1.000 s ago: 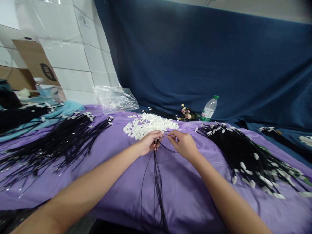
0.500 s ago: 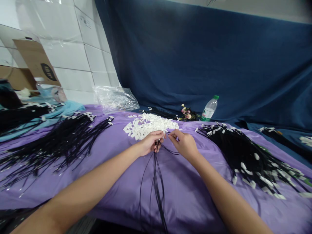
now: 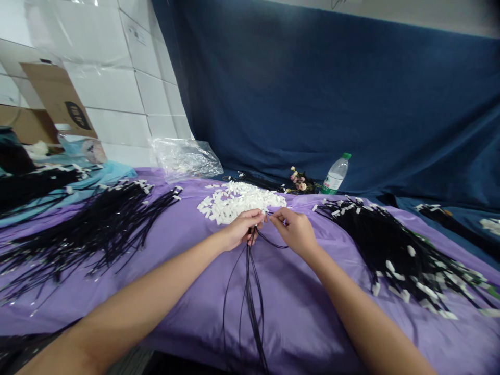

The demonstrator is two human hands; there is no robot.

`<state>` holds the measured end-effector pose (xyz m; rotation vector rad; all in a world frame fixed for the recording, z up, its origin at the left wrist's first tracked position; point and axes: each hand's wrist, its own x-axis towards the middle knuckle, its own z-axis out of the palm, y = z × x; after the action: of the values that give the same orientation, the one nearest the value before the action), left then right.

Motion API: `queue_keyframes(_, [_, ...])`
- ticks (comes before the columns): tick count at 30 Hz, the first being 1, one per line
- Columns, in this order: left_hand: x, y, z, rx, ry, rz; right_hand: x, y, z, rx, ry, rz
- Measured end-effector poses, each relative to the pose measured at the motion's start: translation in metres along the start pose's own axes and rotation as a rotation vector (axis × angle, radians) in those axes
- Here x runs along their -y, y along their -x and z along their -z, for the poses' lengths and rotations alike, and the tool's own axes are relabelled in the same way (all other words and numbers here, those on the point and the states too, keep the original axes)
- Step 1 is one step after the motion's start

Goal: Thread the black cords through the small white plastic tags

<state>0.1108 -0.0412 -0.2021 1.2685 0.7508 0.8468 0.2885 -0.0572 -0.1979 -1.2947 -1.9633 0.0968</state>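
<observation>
Barely anything's changed in the last second: left hand (image 3: 242, 229) stays clamped round the black cords (image 3: 252, 281) trailing off the purple-covered bench (image 3: 187, 250), while the right hand (image 3: 297, 232) has nudged closer, fingertips pinching one cord end beside the white clips (image 3: 234, 200).

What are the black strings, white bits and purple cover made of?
The black strings: probably plastic or coated cord, thin, glossy, limp. The white bits: likely matte plastic, small stiff blocks. The purple cover: perhaps thin plastic sheet; it shines and wrinkles.
</observation>
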Motion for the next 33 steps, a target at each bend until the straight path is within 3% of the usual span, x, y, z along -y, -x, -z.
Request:
queue_keyframes(9, [0.005, -0.002, 0.000, -0.036, -0.231, -0.094, 0.000, 0.000, -0.002, 0.015, -0.100, -0.091])
queue_keyframes(21, [0.003, 0.000, -0.004, -0.042, -0.122, -0.029, 0.009, 0.003, -0.002, -0.033, -0.026, -0.095])
queue_keyframes(23, [0.004, -0.002, -0.002, -0.042, -0.065, -0.022, 0.013, 0.004, -0.002, -0.111, 0.077, 0.003])
queue_keyframes(26, [0.007, -0.003, 0.002, -0.076, 0.005, -0.005, 0.020, 0.006, -0.001, -0.219, 0.285, 0.355])
queue_keyframes(29, [0.008, -0.005, 0.005, -0.087, 0.062, 0.023, 0.024, 0.008, -0.004, -0.138, 0.312, 0.689])
queue_keyframes(33, [0.009, -0.007, 0.008, -0.117, 0.117, 0.034, 0.024, 0.009, -0.011, -0.043, 0.284, 0.832])
